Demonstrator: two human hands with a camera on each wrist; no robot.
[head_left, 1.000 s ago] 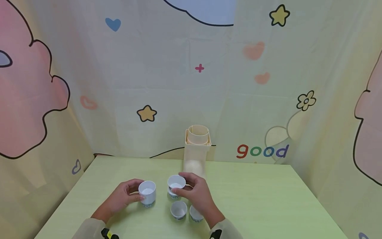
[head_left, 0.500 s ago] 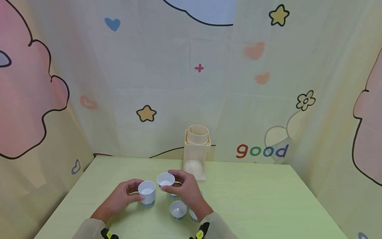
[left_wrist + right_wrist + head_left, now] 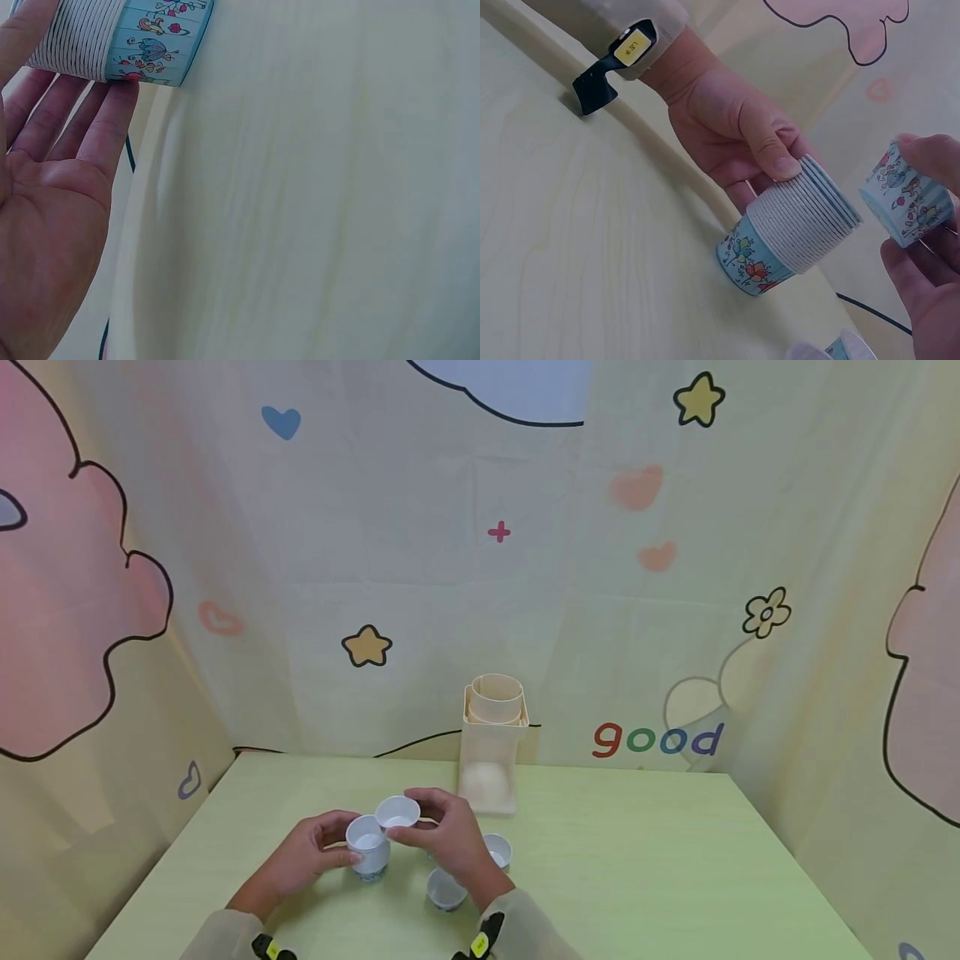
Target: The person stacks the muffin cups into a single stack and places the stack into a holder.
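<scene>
My left hand grips a tall stack of nested paper cups, held upright over the table. In the right wrist view the stack shows many white rims above a blue printed base, with the left thumb along its side. Between thumb and fingers my right hand pinches a single paper cup, its rim overlapping the stack's top right edge in the head view. Seen from the right wrist, that cup is apart from the stack's mouth, its base turned toward the stack.
Loose paper cups stand right of the stack: one in front, one beside my right wrist, and another mostly hidden behind the right hand. A cream cup dispenser stands at the table's back edge, before a printed curtain.
My right hand has carried its cup leftward, away from the loose cups and up to the stack's rim. The left hand and stack have stayed in place.
</scene>
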